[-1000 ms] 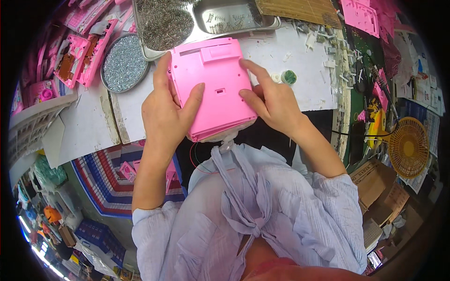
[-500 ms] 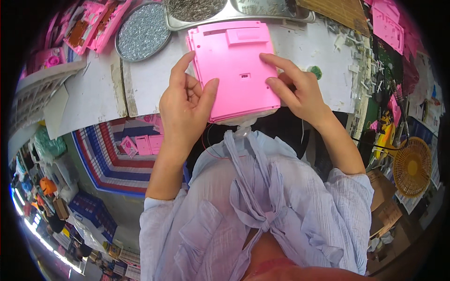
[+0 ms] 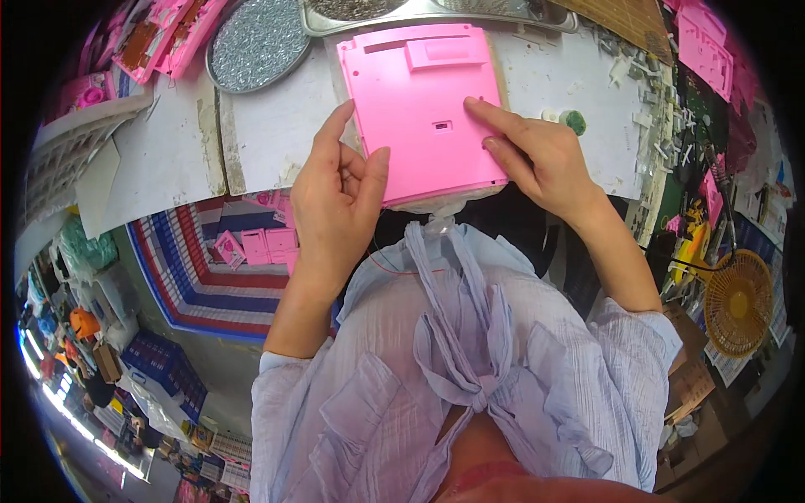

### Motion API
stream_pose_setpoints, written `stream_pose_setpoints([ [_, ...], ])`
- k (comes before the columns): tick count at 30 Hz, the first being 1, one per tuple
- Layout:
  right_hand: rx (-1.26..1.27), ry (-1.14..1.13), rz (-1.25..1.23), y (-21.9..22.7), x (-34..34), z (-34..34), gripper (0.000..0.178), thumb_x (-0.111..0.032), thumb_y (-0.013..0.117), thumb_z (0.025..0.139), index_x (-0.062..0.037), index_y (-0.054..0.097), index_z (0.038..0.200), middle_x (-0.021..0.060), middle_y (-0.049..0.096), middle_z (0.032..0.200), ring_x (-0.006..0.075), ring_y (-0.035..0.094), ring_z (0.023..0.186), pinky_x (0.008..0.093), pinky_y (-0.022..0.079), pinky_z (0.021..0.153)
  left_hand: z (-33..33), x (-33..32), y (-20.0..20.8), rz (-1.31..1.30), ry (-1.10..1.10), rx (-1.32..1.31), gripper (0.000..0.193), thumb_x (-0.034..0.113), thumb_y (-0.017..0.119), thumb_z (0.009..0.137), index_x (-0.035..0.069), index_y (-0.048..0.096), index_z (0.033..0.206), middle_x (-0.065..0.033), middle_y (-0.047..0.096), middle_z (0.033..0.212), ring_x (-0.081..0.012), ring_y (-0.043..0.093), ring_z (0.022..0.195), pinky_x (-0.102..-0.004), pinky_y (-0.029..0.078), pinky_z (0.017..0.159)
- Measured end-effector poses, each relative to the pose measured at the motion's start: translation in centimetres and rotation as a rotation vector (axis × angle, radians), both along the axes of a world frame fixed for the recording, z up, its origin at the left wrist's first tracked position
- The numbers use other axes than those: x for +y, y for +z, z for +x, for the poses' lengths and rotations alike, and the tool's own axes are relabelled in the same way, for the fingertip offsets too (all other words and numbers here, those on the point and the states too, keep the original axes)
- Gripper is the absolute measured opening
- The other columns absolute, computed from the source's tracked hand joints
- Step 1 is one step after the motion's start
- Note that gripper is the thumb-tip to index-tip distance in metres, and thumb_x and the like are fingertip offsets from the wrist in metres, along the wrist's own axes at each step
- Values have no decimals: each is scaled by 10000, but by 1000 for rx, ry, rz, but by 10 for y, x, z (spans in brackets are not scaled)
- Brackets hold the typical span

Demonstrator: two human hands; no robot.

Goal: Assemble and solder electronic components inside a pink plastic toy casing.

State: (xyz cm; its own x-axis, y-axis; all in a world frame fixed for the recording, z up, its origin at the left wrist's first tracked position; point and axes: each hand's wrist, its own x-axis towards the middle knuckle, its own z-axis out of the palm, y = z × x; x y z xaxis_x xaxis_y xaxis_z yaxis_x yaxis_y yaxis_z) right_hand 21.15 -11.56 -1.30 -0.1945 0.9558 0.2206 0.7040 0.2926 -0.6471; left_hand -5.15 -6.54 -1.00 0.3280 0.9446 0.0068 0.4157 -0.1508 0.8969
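A pink plastic toy housing [image 3: 423, 101] lies in front of me at the table's near edge, its flat face up. It has a raised block near its far edge, a small rectangular slot in the middle and screw holes along its sides. My left hand [image 3: 342, 180] grips the left edge, with index finger and thumb against it and the other fingers curled. On the right, my right hand [image 3: 543, 159] rests index finger and thumb on the face by the edge, its other fingers folded out of sight. Under the housing a pale pad shows along its near side.
Beyond the housing stand a round tray of small metal screws [image 3: 256, 46] and a metal tray [image 3: 453, 15] with small parts. A green round piece [image 3: 573, 122] lies at right, near scattered white bits. Below left sits a striped basket [image 3: 210, 293] with pink parts; a yellow fan [image 3: 738, 302] is far right.
The housing sits slightly farther away and its near edge stack looks closed flatter. My left hand has slid a little toward the near end of its edge; the right keeps its place.
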Motion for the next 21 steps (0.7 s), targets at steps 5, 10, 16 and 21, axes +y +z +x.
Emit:
stream_pose_setpoints([
  [5,-23,45,41,2,3,0,424,-134,686,940,-129,652,1362,137,714,822,314,681,684,394,548,623,-2,-3,1,-102,9,-105,516,47,712,943,-9,538,1426,13,557,716,-37,485,604,-200,402,548],
  [10,-132,106,-19,10,1,2,451,-33,685,917,-38,633,1364,168,739,1066,290,695,724,373,553,661,-6,-6,5,-58,-9,9,523,77,741,920,10,572,1410,-10,528,708,-93,494,610,-248,424,561],
  [16,-339,51,-98,25,1,-7,433,-90,691,924,-140,670,1354,114,652,673,281,638,583,403,488,532,-10,5,1,220,-79,218,499,157,782,882,22,642,1341,-55,538,780,-209,530,689,-328,462,640],
  [21,-496,101,-152,53,22,-8,364,-179,681,912,-145,721,1272,113,631,625,310,632,568,441,465,518,-20,22,15,4,-210,177,425,176,784,880,17,691,1263,-70,572,811,-214,537,694,-324,464,649],
])
